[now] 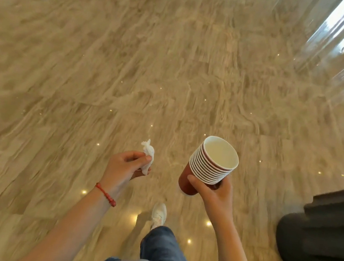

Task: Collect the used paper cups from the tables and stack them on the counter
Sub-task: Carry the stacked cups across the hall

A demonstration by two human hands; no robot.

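Above the floor: both hands are held out in front of the person, apart from each other, with nothing under them but polished stone.
Right hand (213, 192): fingers and thumb curled round the lower part of a stack of cups (210, 165), gripping it from below and behind.
Stack of cups: many paper cups nested one in another, red on the outside, white on the rims and inside; the stack is tilted, its open mouth turned up and away from the person; the top cup looks empty inside.
Where the cups are: in the air in the right hand, over the floor, to the right of the other hand and apart from it.
Left hand (126, 166): fingers curled, pinching a crumpled white tissue (147, 157) between thumb and fingertips; part of the tissue sticks up above the hand.
Left wrist: a red bracelet (105, 194) round it.
Floor (132, 57): glossy beige marbled tiles with small bright spots of reflected light; streaks of window light at the upper right.
Leg and foot: a leg in blue jeans (162, 249) and a white shoe (158, 215) stepping forward between the two forearms.
Right edge: a dark, blurred seat or piece of furniture (324, 240); what it is exactly cannot be told.
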